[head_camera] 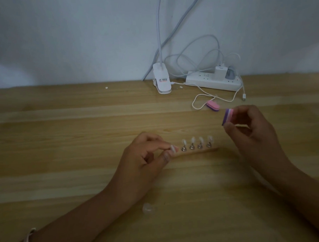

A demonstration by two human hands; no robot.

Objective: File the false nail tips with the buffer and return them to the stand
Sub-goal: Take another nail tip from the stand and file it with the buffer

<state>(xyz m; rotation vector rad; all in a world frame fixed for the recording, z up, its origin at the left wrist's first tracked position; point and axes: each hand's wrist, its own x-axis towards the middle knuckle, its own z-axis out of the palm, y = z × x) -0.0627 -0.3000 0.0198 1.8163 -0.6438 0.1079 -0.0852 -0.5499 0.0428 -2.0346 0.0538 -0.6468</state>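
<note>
A narrow wooden stand [206, 151] lies on the table with several clear nail tips on small metal holders [191, 145] along it. My left hand [144, 156] pinches one nail tip [173, 148] between thumb and finger at the stand's left end. Up and to the right of the stand, my right hand [253, 128] holds a purple and pink buffer block [227, 116] between thumb and fingers, apart from the tips.
A second pink buffer [212, 106] lies behind, beside a looped white cable [199, 100]. A white power strip [213, 81] and a lamp clip [34, 75] stand near the wall. A small clear piece [148, 207] lies on the table [63, 135] near my left forearm.
</note>
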